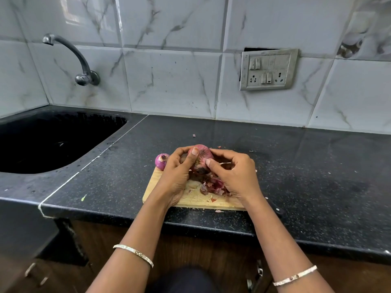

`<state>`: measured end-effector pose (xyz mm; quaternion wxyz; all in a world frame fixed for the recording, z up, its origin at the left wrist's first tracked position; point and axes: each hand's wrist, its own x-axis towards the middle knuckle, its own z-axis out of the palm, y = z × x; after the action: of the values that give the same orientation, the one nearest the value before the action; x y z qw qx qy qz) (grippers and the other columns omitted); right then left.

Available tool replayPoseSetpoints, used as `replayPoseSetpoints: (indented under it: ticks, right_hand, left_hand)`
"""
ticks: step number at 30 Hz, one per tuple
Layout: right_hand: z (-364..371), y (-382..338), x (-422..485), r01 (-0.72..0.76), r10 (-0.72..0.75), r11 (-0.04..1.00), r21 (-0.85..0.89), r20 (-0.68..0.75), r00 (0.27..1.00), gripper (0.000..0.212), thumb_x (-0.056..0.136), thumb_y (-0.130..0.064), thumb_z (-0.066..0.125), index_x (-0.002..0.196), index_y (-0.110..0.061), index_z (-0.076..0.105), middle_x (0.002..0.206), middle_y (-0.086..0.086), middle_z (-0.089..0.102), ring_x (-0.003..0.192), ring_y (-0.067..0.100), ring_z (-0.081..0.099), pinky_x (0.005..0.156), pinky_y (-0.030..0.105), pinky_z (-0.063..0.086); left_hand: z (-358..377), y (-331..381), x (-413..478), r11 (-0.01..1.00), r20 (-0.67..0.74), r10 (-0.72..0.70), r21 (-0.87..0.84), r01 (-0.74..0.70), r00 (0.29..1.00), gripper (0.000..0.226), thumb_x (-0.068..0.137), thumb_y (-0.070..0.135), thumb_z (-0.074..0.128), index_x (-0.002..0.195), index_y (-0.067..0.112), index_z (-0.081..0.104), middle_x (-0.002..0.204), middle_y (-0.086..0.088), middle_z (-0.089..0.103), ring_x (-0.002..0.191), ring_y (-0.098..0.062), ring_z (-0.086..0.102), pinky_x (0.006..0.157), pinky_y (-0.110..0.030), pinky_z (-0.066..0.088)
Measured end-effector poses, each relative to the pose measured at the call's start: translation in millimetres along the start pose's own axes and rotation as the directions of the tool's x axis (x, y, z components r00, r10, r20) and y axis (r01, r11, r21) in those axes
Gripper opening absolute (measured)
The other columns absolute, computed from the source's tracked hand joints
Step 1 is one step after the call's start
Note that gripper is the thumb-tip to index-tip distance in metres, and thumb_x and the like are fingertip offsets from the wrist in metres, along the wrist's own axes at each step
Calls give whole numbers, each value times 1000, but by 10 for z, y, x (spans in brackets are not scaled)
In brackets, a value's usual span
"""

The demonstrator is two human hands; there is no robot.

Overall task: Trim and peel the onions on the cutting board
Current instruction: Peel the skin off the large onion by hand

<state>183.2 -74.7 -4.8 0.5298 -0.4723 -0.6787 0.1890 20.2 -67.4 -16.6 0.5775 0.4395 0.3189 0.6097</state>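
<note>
Lifted just above the wooden cutting board (191, 197) so skins (213, 185) drop onto it, the red onion (201, 157) is gripped by the left hand (176, 172) while the right hand's (234, 174) fingers (211, 162) pinch its peel, a second onion (161, 161) being kept aside at the board's far corner.

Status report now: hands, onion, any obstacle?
Left hand and right hand both grip big onion above cutting board. Peels piled underneath. No obstacle.

Open countertop (306, 166) right of the cutting board (154, 187); a small onion (161, 161) blocks its far-left corner, peel pile (213, 186) mid-board.
</note>
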Motion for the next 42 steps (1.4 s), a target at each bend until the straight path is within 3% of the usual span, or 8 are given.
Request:
replayPoseSetpoints:
  ticks: [8, 13, 21, 24, 28, 35, 39, 42]
  right_hand:
    - [-53, -12, -15, 26, -22, 999, 36, -89, 996, 8, 85, -15, 81, 89, -22, 83, 78, -15, 77, 77, -2, 72, 79, 25, 59]
    - [-29, 6, -7, 54, -58, 998, -35, -123, 991, 8, 84, -12, 79, 81, -19, 82, 70, -13, 74, 67, 4, 70, 70, 25, 58]
    - [66, 53, 16, 146, -180, 966, -213, -150, 972, 2, 85, -14, 72, 84, -16, 73, 79, -7, 69, 72, 9, 65, 69, 36, 56]
    - [51, 69, 29, 126, -172, 966, -227, -192, 966, 3, 86, -14, 71, 86, -16, 71, 81, -6, 68, 74, 10, 64, 70, 38, 56]
    - [30, 100, 36, 81, -137, 970, -229, -241, 961, 2, 88, -14, 69, 86, -15, 71, 82, -4, 68, 74, 13, 64, 70, 43, 57]
    - [9, 138, 55, 16, -84, 973, -230, -289, 954, 2, 89, -14, 71, 89, -16, 70, 82, -5, 67, 76, 14, 64, 72, 45, 58]
    - [-5, 117, 55, 1, -71, 976, -216, -317, 946, 3, 88, -12, 70, 88, -14, 70, 82, -4, 67, 75, 14, 64, 72, 43, 58]
    - [-13, 100, 47, -6, -57, 978, -208, -298, 953, 7, 87, -9, 70, 91, -15, 72, 84, -5, 69, 77, 9, 64, 74, 38, 58]
  left_hand:
    - [-35, -29, 14, 999, 36, 29, 40, -31, 999, 42, 90, 24, 69, 125, 3, 61, 113, -22, 73, 102, -33, 71, 94, -53, 57]
    - [-28, -28, 7, 996, 56, 28, 79, -32, 998, 40, 91, 25, 67, 124, 3, 61, 108, -20, 75, 94, -29, 73, 89, -49, 60]
    - [-8, -1, -13, 996, 31, 5, 92, -7, 999, 41, 96, 25, 63, 128, 0, 60, 110, -21, 74, 99, -31, 72, 90, -48, 61]
    - [-8, 5, -12, 997, 25, -12, 72, 11, 1000, 44, 92, 31, 64, 125, 2, 63, 114, -22, 73, 108, -37, 70, 97, -53, 56]
    - [6, 20, -13, 999, 32, -39, 29, 38, 999, 36, 92, 32, 60, 115, 7, 69, 106, -18, 76, 101, -33, 72, 94, -53, 58]
    - [12, 59, -6, 996, -66, -87, -17, 86, 994, 39, 105, 25, 50, 135, 3, 58, 118, -18, 73, 103, -31, 73, 86, -49, 62]
    - [40, 83, -35, 994, -99, -112, -3, 112, 989, 47, 104, 30, 52, 136, -5, 55, 124, -31, 67, 116, -46, 65, 101, -62, 51]
    - [54, 101, -49, 993, -94, -115, -10, 115, 989, 48, 104, 31, 51, 133, -7, 58, 127, -34, 64, 117, -45, 63, 105, -61, 49]
